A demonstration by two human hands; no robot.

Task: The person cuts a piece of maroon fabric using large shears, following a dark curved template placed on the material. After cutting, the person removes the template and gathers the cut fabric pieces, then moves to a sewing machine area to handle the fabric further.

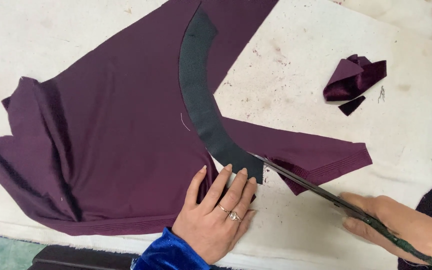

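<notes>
The left hand (216, 215) lies flat, fingers spread, pinning the near end of the curved black facing strip (198, 100) onto the plum fabric (111, 150). The right hand (396, 225) is closed around the scissors (316, 187), blades slightly parted at the strip's end. A clean cut likely needs firm pressure close to the blades and long strokes following the curve. A folded velvet scrap (353, 77) sits far right on the stained cream cloth table cover (296, 65).

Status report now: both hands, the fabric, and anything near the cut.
Left hand flat on maroon fabric, fingertips at curved black strip. Right hand grips scissors, blades at strip's lower end. Maroon scraps lie apart, clear of cut.
</notes>
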